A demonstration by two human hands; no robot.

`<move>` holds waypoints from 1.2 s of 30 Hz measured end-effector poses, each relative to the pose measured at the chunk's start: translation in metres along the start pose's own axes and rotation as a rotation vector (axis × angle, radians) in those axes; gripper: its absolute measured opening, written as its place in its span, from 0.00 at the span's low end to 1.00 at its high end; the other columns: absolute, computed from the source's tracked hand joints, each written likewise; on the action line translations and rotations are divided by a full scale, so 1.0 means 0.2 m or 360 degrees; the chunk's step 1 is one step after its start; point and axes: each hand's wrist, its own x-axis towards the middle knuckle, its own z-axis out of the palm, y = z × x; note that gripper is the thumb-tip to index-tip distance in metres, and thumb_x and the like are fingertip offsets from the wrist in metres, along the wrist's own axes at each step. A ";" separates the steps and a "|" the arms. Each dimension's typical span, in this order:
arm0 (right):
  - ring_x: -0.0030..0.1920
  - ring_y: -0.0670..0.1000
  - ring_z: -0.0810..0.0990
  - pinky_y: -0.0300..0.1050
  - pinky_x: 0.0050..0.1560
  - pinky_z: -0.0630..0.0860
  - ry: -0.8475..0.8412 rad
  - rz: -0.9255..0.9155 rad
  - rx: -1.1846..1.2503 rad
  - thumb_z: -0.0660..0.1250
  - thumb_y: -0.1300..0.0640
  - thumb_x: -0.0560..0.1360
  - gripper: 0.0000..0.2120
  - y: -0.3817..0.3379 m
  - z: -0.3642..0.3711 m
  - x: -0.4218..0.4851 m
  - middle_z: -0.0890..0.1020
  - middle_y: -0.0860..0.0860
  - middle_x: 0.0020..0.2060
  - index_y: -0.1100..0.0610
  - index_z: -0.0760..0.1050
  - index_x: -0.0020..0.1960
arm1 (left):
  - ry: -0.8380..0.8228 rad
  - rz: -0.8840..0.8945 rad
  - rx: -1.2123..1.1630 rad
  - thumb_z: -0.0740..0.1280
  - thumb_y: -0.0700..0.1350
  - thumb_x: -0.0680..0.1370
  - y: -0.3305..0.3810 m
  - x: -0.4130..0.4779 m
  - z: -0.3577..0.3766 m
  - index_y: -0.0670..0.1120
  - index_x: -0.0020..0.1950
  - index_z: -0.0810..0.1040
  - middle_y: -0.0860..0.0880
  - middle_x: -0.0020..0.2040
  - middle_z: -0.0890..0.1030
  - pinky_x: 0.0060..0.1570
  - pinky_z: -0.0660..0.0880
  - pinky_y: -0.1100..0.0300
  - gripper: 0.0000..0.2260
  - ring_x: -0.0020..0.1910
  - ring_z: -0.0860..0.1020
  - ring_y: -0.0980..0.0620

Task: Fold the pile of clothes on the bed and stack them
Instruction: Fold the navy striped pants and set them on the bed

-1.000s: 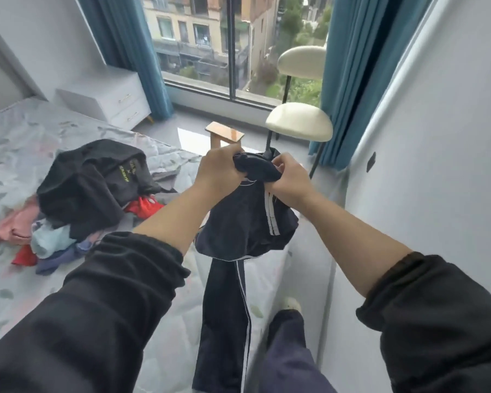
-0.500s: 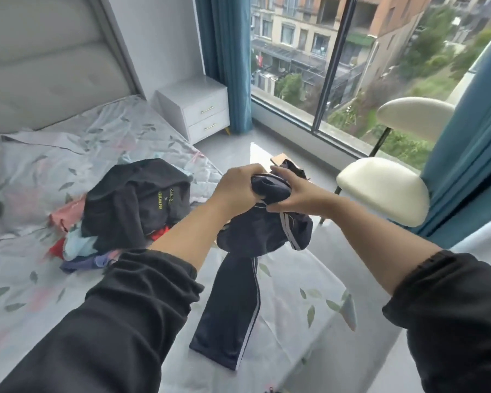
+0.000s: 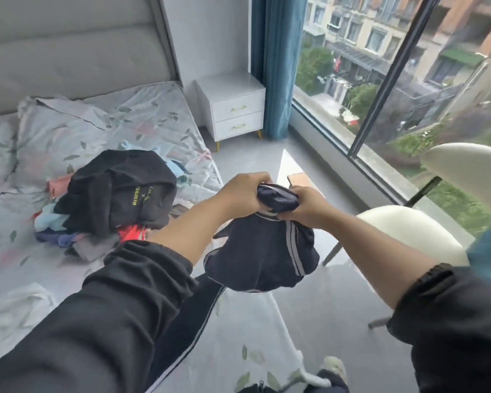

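Note:
I hold a pair of dark navy track trousers point(image 3: 262, 256) with white side stripes up in front of me. My left hand point(image 3: 241, 192) and my right hand point(image 3: 306, 207) both grip the bunched top, close together. One leg hangs down onto the bed's near corner. A pile of unfolded clothes point(image 3: 111, 202) lies on the bed point(image 3: 77, 137) to the left, topped by a black garment with yellow print; pink, blue and red items show beneath it.
A white bedside cabinet point(image 3: 233, 106) stands by the padded headboard. A cream chair point(image 3: 408, 234) is on the right beside the large window point(image 3: 394, 66) with blue curtains. A small wooden stool point(image 3: 298, 178) stands on the grey floor beyond my hands.
The view has swung left, bringing the headboard and cabinet into sight. My hands stay gripped on the trousers' top, and the hanging leg has drifted over the bed's near corner.

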 end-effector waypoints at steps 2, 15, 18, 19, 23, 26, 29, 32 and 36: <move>0.41 0.54 0.78 0.48 0.42 0.75 -0.0085 -0.0076 -0.0110 0.73 0.54 0.65 0.08 0.14 -0.15 0.07 0.79 0.47 0.35 0.47 0.74 0.38 | 0.0060 -0.0108 -0.0047 0.76 0.45 0.67 0.07 0.14 0.11 0.47 0.44 0.75 0.52 0.39 0.78 0.38 0.70 0.61 0.12 0.39 0.75 0.51; 0.37 0.53 0.73 0.39 0.29 0.61 0.0029 -0.0329 -0.0194 0.70 0.57 0.69 0.07 0.39 -0.58 0.55 0.75 0.48 0.32 0.54 0.71 0.41 | 0.0259 -0.0405 0.0020 0.72 0.40 0.69 0.21 0.78 0.18 0.50 0.44 0.76 0.53 0.39 0.78 0.39 0.70 0.63 0.09 0.41 0.75 0.50; 0.39 0.56 0.75 0.43 0.34 0.65 0.0076 -0.0366 -0.0174 0.69 0.57 0.70 0.06 0.37 -0.60 0.72 0.77 0.52 0.35 0.59 0.74 0.43 | 0.0417 -0.0423 -0.0106 0.74 0.40 0.67 0.13 0.89 0.12 0.53 0.43 0.77 0.57 0.38 0.78 0.39 0.69 0.70 0.11 0.39 0.76 0.59; 0.39 0.56 0.75 0.44 0.35 0.67 0.0079 -0.0370 -0.0157 0.69 0.57 0.71 0.06 0.35 -0.61 0.79 0.78 0.53 0.37 0.59 0.74 0.44 | 0.0454 -0.0426 -0.0143 0.75 0.40 0.67 0.10 0.94 0.09 0.55 0.42 0.77 0.58 0.37 0.78 0.39 0.69 0.71 0.12 0.38 0.75 0.62; 0.39 0.56 0.75 0.44 0.34 0.65 0.0045 -0.0427 -0.0177 0.69 0.57 0.71 0.07 0.24 -0.64 1.14 0.78 0.54 0.37 0.57 0.72 0.43 | 0.0547 -0.0469 -0.0216 0.75 0.40 0.67 -0.11 1.17 -0.06 0.50 0.43 0.79 0.55 0.38 0.80 0.39 0.70 0.68 0.09 0.38 0.76 0.56; 0.41 0.57 0.76 0.44 0.35 0.64 0.0013 -0.0515 -0.0256 0.69 0.57 0.71 0.07 0.12 -0.65 1.50 0.79 0.54 0.38 0.57 0.72 0.44 | 0.0600 -0.0489 -0.0221 0.74 0.39 0.67 -0.33 1.38 -0.24 0.48 0.42 0.79 0.54 0.36 0.79 0.36 0.68 0.70 0.08 0.37 0.75 0.56; 0.46 0.59 0.78 0.46 0.41 0.71 -0.0072 -0.0634 -0.0346 0.69 0.57 0.71 0.09 -0.09 -0.61 1.95 0.82 0.56 0.42 0.59 0.76 0.49 | 0.0714 -0.0547 -0.0284 0.74 0.39 0.66 -0.61 1.58 -0.48 0.42 0.43 0.79 0.47 0.38 0.81 0.41 0.71 0.61 0.08 0.38 0.75 0.54; 0.47 0.61 0.77 0.49 0.47 0.71 -0.0136 -0.0751 -0.0414 0.68 0.57 0.72 0.08 -0.33 -0.55 2.32 0.81 0.58 0.43 0.60 0.74 0.48 | 0.0822 -0.0707 -0.0353 0.73 0.38 0.67 -0.85 1.71 -0.71 0.39 0.42 0.79 0.42 0.39 0.80 0.41 0.70 0.58 0.06 0.39 0.74 0.52; 0.45 0.62 0.76 0.48 0.46 0.66 -0.0222 -0.0920 -0.0478 0.68 0.58 0.71 0.07 -0.60 -0.43 2.66 0.77 0.55 0.38 0.61 0.72 0.45 | 0.0935 -0.0890 -0.0431 0.73 0.38 0.69 -1.11 1.77 -0.96 0.54 0.32 0.75 0.57 0.30 0.76 0.33 0.66 0.69 0.13 0.31 0.73 0.63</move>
